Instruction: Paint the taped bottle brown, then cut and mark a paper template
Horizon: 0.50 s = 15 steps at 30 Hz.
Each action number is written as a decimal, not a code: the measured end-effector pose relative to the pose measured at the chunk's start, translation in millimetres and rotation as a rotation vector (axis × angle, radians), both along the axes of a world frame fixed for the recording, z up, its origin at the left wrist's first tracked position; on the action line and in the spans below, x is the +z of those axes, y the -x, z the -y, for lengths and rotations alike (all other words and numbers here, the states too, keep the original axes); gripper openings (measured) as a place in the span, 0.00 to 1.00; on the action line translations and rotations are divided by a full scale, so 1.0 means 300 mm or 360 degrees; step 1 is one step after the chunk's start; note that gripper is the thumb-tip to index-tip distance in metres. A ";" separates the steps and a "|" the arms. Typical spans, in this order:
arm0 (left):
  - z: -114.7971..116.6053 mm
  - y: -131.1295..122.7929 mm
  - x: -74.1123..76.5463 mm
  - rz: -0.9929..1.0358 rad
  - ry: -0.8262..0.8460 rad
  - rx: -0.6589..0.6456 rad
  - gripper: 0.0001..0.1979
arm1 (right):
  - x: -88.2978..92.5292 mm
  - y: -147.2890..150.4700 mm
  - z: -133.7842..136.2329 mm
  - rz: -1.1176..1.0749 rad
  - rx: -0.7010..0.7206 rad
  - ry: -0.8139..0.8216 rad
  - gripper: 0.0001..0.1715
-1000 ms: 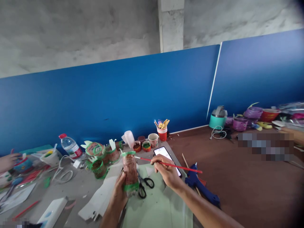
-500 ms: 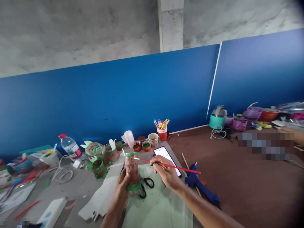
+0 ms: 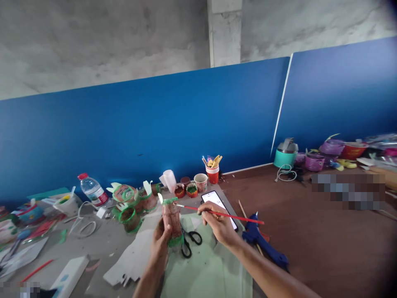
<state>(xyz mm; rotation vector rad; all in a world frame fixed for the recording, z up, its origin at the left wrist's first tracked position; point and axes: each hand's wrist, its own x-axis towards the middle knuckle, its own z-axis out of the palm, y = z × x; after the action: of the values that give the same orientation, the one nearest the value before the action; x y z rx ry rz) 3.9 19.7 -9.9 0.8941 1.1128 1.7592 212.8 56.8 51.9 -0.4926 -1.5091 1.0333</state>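
the fingers of my left hand (image 3: 159,244) are closed around the lower part of a brown container (image 3: 171,217), green at top and bottom, held nearly upright at the lower centre of the frame. the fingers of my right hand (image 3: 221,227) pinch a red brush (image 3: 242,218). brush orientation: handle toward the right of the frame, pale tip at the container's upper right side, just under the green rim; contact at the tip cannot be confirmed. surrounding items: scissors (image 3: 187,235) lie just right of the container, over a pale green sheet (image 3: 206,271). a lit phone (image 3: 214,198) is partly covered by my right hand. a blue glue gun (image 3: 267,247) lies on the table (image 3: 322,244), lower right of centre. small paint cups (image 3: 192,195) stand beside a paper cup (image 3: 201,187), near the centre. green-rimmed pots (image 3: 132,224) and a red-capped bottle (image 3: 97,194) occupy the left side
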 end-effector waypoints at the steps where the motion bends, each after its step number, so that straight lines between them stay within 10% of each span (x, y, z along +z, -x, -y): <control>1: 0.001 0.000 -0.001 -0.0008 0.0004 0.0005 0.29 | -0.001 0.000 0.000 0.0015 0.0001 0.0006 0.09; 15: -0.014 0.009 -0.007 -0.0206 0.0007 0.0150 0.31 | 0.006 0.006 0.007 0.0005 0.0009 0.0015 0.10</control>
<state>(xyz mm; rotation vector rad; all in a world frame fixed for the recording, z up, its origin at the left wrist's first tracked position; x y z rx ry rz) 1.2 23.8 -12.1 0.9784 1.2599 1.7949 211.1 54.7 53.7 -0.4967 -1.5098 1.0447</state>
